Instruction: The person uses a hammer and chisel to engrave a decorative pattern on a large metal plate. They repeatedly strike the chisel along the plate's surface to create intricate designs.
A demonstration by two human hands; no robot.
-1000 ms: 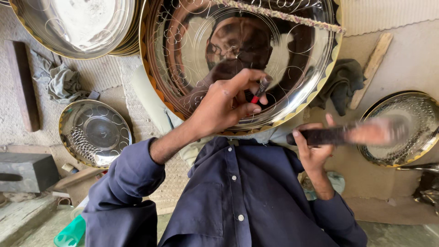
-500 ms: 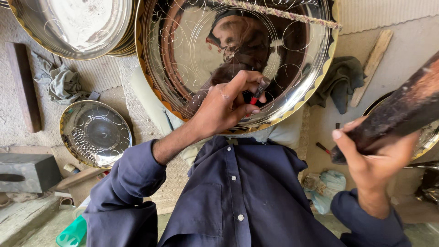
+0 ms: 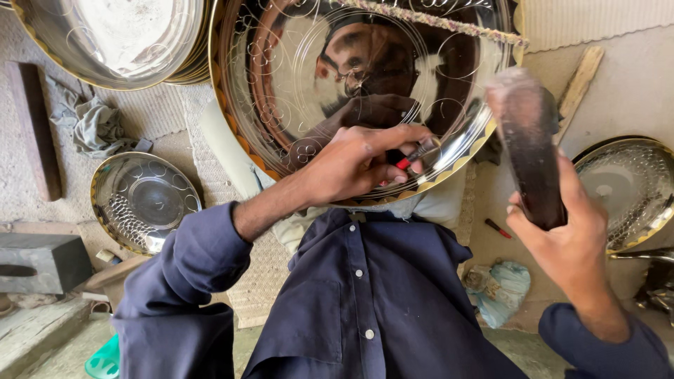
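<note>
Head view: our left hand [image 3: 354, 165] pinches a small red-tipped tool [image 3: 415, 154] against the big engraved metal tray [image 3: 295, 84] over our lap; our right hand [image 3: 565, 231] grips a dark wooden mallet [image 3: 530, 151] beside its rim.

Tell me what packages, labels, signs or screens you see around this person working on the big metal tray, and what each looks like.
Bag: crumpled pale blue and white plastic bag on the floor at lower right, below the right hand; soft and bunched, contents not visible.
No labels, signs or screens show.
</note>
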